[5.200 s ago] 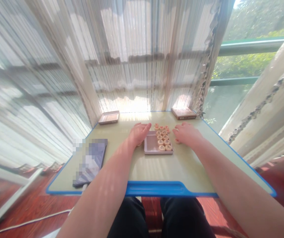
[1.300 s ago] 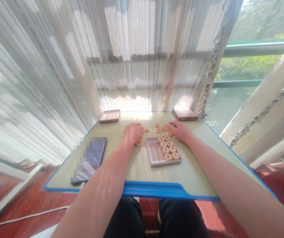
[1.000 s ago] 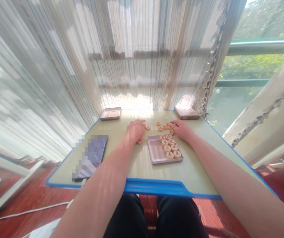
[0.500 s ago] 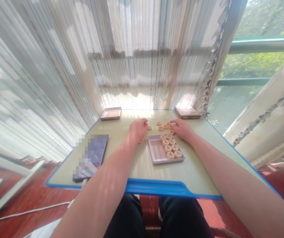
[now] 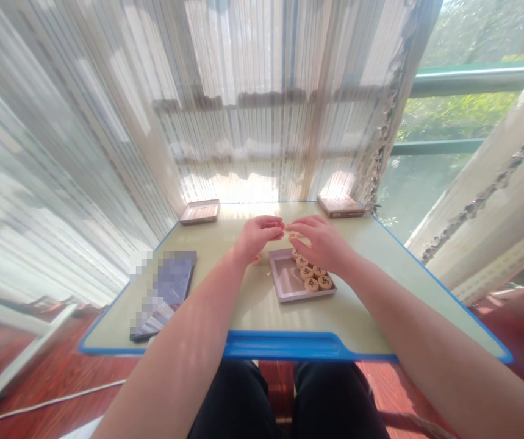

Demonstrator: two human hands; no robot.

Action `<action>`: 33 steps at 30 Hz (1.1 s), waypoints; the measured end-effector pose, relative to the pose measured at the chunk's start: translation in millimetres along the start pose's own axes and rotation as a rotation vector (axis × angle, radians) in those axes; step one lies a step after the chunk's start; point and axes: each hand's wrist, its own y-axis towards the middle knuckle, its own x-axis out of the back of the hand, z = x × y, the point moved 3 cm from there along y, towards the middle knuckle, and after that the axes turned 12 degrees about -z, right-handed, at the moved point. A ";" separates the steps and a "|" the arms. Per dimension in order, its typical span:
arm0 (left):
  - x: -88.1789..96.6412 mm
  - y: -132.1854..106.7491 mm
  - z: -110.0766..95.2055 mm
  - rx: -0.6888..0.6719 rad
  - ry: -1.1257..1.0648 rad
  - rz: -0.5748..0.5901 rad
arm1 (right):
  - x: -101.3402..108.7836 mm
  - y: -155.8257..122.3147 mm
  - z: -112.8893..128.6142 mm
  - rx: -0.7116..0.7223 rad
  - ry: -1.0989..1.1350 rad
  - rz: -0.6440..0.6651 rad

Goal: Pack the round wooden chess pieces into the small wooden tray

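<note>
My left hand (image 5: 258, 239) is bent over the table, with red-marked xiangqi pieces (image 5: 281, 226) between its thumb and fingers. Facing it from the right, my right hand (image 5: 320, 242) has its thumb and fingers apart around another red-marked piece (image 5: 293, 236). Its palm hides part of the pieces below. A shallow box tray (image 5: 284, 296) lies just in front of both hands. Black-marked pieces (image 5: 306, 272) sit in rows on its right side, and its left side shows bare bottom. One loose piece (image 5: 256, 260) lies by my left wrist.
A dark tablet-like slab (image 5: 174, 283), partly pixelated, lies on the left of the table (image 5: 216, 286). At the back left stands a shallow tray (image 5: 200, 212), and a flat box (image 5: 340, 206) is at the back right. Sheer curtains (image 5: 243, 122) hang behind the table.
Both hands have come closer together above the tray. My right hand has moved left over the loose red pieces and now covers some tray pieces. The view has shifted slightly.
</note>
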 end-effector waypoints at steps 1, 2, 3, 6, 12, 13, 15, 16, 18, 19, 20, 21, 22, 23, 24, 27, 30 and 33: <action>-1.6 -1.4 -0.9 0.036 -0.058 0.025 | 1.2 0.8 1.6 -0.006 -0.004 -0.007; -3.1 -2.9 -2.0 0.071 -0.097 0.048 | 2.0 1.4 2.2 -0.016 -0.013 -0.018; -4.4 -4.6 -3.2 0.102 -0.120 0.068 | 2.5 1.8 2.2 -0.027 -0.025 -0.028; -6.4 -9.0 -6.7 0.160 -0.140 0.115 | 1.6 1.4 1.7 -0.060 -0.058 -0.041; -7.2 -11.0 -7.2 0.187 -0.182 0.172 | 1.8 2.3 8.6 -0.073 -0.120 -0.096; -7.4 -11.0 -7.1 0.188 -0.185 0.177 | 2.2 2.5 9.6 -0.071 -0.130 -0.094; -7.3 -11.3 -7.8 0.187 -0.174 0.180 | 3.1 2.4 10.4 -0.069 -0.142 -0.078; -7.2 -11.7 -8.5 0.186 -0.160 0.179 | 3.7 2.1 10.3 -0.070 -0.143 -0.070; -6.6 -12.8 -10.6 0.186 -0.127 0.179 | 5.1 1.2 9.8 -0.068 -0.135 -0.064; -6.2 -13.3 -11.7 0.183 -0.112 0.179 | 6.0 0.9 9.6 -0.068 -0.130 -0.069; -5.8 -13.8 -12.8 0.177 -0.098 0.178 | 6.9 0.7 9.6 -0.068 -0.123 -0.078; -5.4 -14.2 -13.7 0.170 -0.086 0.178 | 7.8 0.6 9.7 -0.069 -0.117 -0.088; -5.0 -14.5 -14.4 0.161 -0.077 0.176 | 8.5 0.7 10.0 -0.069 -0.111 -0.096; -4.6 -14.7 -14.8 0.151 -0.071 0.171 | 9.0 0.8 10.4 -0.068 -0.105 -0.102; -4.6 -14.8 -15.1 0.142 -0.068 0.168 | 9.4 0.9 10.9 -0.067 -0.099 -0.104; -6.0 -15.6 -15.0 0.127 -0.054 0.170 | 9.7 1.3 12.1 -0.054 -0.093 -0.104; -8.3 -15.9 -15.7 0.091 -0.022 0.183 | 10.2 1.8 12.3 -0.049 -0.105 -0.132; -6.2 -14.4 -17.3 0.011 0.109 0.107 | 10.5 2.0 10.6 -0.085 -0.111 -0.181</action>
